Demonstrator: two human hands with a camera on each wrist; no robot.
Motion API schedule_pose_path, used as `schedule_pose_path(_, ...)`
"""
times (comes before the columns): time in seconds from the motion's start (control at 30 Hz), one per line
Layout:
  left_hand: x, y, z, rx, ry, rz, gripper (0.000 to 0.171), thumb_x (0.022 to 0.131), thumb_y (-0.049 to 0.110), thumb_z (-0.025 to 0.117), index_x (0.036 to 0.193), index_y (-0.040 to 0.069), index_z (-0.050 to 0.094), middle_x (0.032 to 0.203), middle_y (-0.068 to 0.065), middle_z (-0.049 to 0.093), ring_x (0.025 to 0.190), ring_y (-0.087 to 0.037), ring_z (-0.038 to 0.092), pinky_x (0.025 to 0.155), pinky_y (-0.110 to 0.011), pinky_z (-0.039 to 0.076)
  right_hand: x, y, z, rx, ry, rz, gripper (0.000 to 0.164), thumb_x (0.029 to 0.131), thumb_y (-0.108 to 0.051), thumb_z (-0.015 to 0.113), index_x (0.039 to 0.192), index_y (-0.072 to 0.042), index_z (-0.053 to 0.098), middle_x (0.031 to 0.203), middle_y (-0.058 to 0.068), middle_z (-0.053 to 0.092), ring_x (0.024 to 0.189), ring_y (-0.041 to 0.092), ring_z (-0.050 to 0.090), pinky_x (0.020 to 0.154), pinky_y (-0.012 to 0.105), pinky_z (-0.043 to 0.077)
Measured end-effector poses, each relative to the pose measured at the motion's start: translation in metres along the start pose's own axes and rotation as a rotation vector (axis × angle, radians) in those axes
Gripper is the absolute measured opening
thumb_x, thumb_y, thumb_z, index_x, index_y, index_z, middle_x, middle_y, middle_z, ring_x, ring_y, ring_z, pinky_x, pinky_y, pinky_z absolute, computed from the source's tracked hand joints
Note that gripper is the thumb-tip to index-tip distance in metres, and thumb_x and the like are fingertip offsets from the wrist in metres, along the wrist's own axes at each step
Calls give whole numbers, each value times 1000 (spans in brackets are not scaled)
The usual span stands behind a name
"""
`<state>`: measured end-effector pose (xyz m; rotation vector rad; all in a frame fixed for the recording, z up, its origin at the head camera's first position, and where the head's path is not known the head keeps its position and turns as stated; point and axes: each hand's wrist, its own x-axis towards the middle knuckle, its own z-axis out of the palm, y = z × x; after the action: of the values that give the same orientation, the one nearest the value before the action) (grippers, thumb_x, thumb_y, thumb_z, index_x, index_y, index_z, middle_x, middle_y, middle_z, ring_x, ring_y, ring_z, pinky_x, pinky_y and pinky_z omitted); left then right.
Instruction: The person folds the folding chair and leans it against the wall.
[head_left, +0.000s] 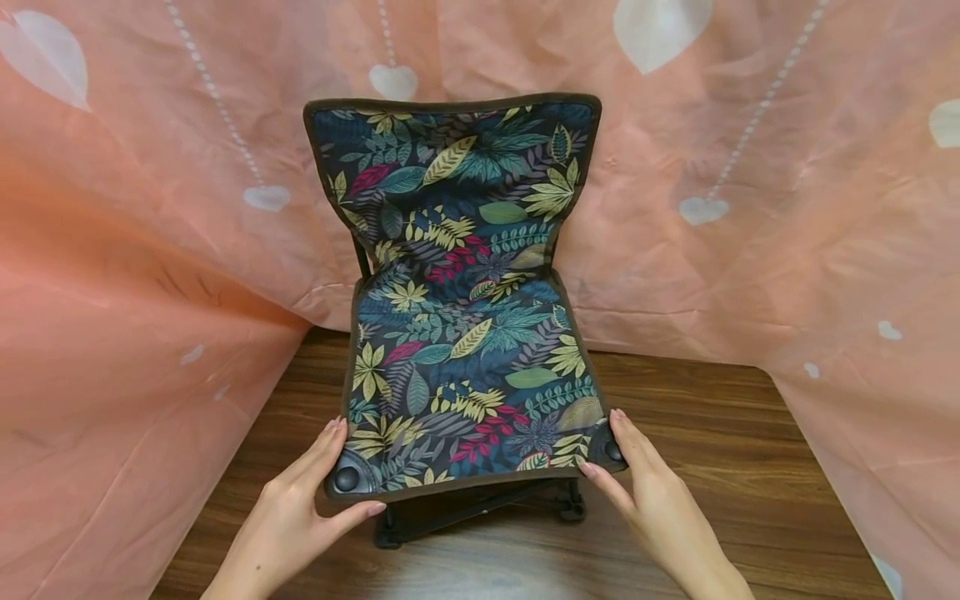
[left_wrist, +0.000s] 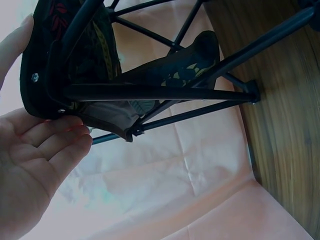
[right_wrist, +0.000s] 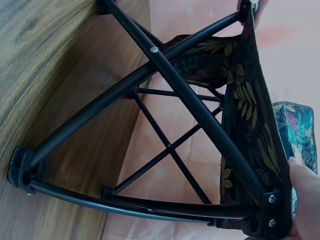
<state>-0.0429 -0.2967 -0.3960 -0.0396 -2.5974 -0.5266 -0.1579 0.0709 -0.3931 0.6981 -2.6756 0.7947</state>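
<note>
On the folding chair (head_left: 457, 333), the left hand (head_left: 292, 507) and right hand (head_left: 658, 498) are pinching the front seat corners (head_left: 360, 480), seemingly steadying it, likely needing an even grip next.

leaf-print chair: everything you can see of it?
The chair stands upright, unfolded, on a wooden-looking surface, front edge toward the person. Seat and backrest look like dark fabric printed with yellow, teal and magenta leaves, edged in brown. Black caps with rounded studs cover the front corners. Underneath, a black tubular frame, apparently metal, has crossing legs. The left hand holds the front-left corner, the right hand the front-right.
</note>
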Motion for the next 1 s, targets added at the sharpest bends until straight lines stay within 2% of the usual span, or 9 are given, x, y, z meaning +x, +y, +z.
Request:
schedule_pose_path(0.1, 0, -1, 0, 6, -1, 8, 98, 64, 51, 85, 142, 5, 48, 144, -15, 52, 126, -32, 56, 93, -43, 49, 0, 0, 0, -3, 8, -10, 71, 90, -33, 69, 146, -2, 40, 146, 21, 47, 125, 42, 54, 94, 60, 47)
schedule_pose_path(0.23, 0, -1, 1, 5, 6, 19, 96, 64, 51, 85, 141, 6, 50, 144, -11, 52, 127, -29, 56, 105, -17, 40, 0, 1, 0, -16, 27, -26, 71, 88, -32, 71, 146, -2, 41, 145, 22, 48, 123, 42, 55, 93, 59, 48)
schedule_pose_path(0.3, -1, -2, 1, 5, 7, 25, 96, 64, 51, 85, 141, 6, 50, 144, -11, 52, 127, -28, 55, 105, -15, 38, 0, 2, 1, -23, 37, -33, 72, 87, -31, 72, 145, -1, 42, 144, 22, 49, 123, 42, 55, 93, 59, 47)
schedule_pose_path(0.33, -1, -2, 1, 2, 7, 25, 96, 64, 51, 85, 141, 6, 50, 144, -11, 52, 128, -28, 55, 105, -15, 39, -1, 2, 1, -26, 40, -37, 72, 87, -31, 72, 145, -1, 42, 143, 23, 49, 123, 42, 55, 92, 59, 47)
schedule_pose_path(0.43, 0, -2, 0, 0, -2, 26, 96, 64, 50, 85, 141, 5, 50, 144, -12, 52, 128, -28, 55, 96, -34, 49, 0, 3, 1, -26, 45, -41, 72, 86, -30, 73, 144, 0, 43, 142, 24, 50, 122, 43, 55, 92, 59, 47)
schedule_pose_path(0.5, 0, -2, 0, -2, -8, 26, 96, 64, 49, 86, 141, 4, 49, 144, -13, 51, 128, -29, 55, 93, -41, 51, 0, 3, 1, -22, 41, -38, 72, 86, -30, 73, 144, 0, 42, 142, 25, 50, 121, 44, 55, 90, 60, 48)
schedule_pose_path(0.67, 0, -3, -1, -7, -13, 31, 96, 64, 48, 86, 141, 2, 49, 144, -14, 51, 128, -29, 55, 93, -42, 52, 0, 3, 2, -17, 24, -29, 73, 87, -32, 72, 145, -1, 41, 142, 26, 48, 119, 48, 55, 87, 63, 48)
schedule_pose_path(1.0, 0, -3, 0, -17, 14, 58, 93, 66, 46, 86, 140, 2, 50, 143, -14, 53, 128, -29, 55, 91, -44, 54, 0, 2, -1, -35, -9, -10, 73, 89, -36, 69, 146, -1, 41, 144, 23, 48, 123, 44, 55, 90, 59, 46)
